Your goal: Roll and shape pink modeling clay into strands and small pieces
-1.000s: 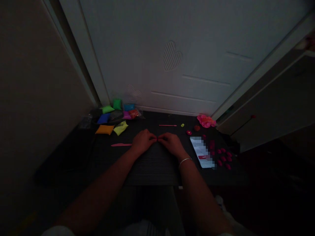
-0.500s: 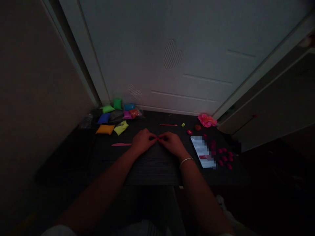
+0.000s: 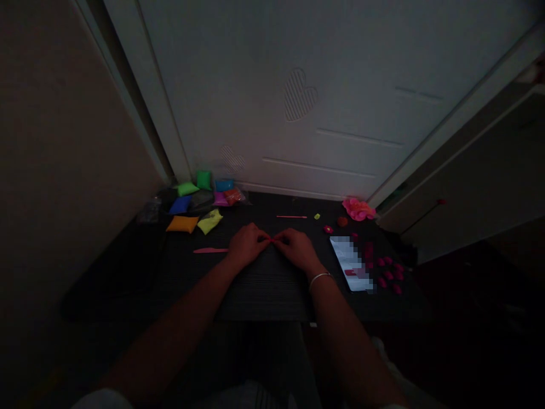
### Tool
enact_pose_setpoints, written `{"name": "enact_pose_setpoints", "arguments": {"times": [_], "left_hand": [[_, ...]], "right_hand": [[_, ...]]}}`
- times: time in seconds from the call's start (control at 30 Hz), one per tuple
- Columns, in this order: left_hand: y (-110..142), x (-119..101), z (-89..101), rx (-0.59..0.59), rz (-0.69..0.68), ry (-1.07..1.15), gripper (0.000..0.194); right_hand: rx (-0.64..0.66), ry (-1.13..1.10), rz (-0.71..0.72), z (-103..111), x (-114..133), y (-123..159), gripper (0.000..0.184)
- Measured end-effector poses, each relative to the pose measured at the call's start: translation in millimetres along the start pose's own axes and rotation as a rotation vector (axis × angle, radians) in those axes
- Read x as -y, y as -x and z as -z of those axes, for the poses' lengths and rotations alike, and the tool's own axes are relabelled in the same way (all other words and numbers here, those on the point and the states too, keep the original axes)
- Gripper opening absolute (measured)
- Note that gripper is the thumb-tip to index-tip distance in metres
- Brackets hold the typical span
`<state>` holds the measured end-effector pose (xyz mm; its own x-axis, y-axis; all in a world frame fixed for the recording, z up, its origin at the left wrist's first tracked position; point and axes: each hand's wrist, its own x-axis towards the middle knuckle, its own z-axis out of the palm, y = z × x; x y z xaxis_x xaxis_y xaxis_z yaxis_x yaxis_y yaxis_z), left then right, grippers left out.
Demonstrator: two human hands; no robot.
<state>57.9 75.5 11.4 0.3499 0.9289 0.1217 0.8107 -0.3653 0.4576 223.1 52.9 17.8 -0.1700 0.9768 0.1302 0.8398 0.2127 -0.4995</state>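
My left hand and my right hand meet above the middle of the dark table. Between their pinched fingertips is a small dark-pink piece of modelling clay, mostly covered by the fingers. Both hands grip it, one from each side. A pink plastic knife lies flat just left of my left hand, its right end hidden behind that hand. Beyond the hands lies a thin pink stick tool, with a small yellow-green bit of clay beside it.
Coloured clay packets, among them an orange packet and a yellow packet, lie at the back left. To the right are a lit phone, several dark-pink clay pieces and a pink flower. A white panel stands behind the table.
Hardly anything differs. Both hands keep their pinch on the pink clay in the same spot, with only a very slight shift of the right wrist.
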Motion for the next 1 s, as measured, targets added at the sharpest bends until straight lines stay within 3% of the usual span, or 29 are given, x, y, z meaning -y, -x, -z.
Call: {"name": "enact_pose_setpoints", "arguments": {"times": [0.37, 0.5, 0.63, 0.77, 0.87, 1.0], "left_hand": [[1.0, -1.2, 1.9, 0.004, 0.003, 0.038, 0.025], [-0.8, -0.7, 4.1, -0.021, 0.019, 0.146, 0.028], [-1.9, -1.5, 8.5, -0.122, 0.031, 0.500, 0.036], [-2.0, -3.7, 8.5, -0.124, 0.010, 0.981, 0.036], [-2.2, -4.5, 5.4, -0.106, 0.036, 1.218, 0.041], [-1.8, -4.7, 3.3, -0.011, 0.078, 1.333, 0.035]], "right_hand": [[0.008, 0.003, -0.015, 1.2, 1.7, 0.8, 0.018], [-0.006, -0.005, -0.023, 2.7, 2.2, 1.0, 0.022], [-0.145, -0.063, -0.006, 4.1, 1.8, 1.1, 0.023], [-0.302, -0.141, 0.063, 3.4, 3.6, 3.0, 0.020], [-0.318, -0.170, 0.158, 2.6, 8.0, 5.9, 0.021], [-0.294, -0.177, 0.263, 2.2, 12.5, 9.0, 0.030]]}}
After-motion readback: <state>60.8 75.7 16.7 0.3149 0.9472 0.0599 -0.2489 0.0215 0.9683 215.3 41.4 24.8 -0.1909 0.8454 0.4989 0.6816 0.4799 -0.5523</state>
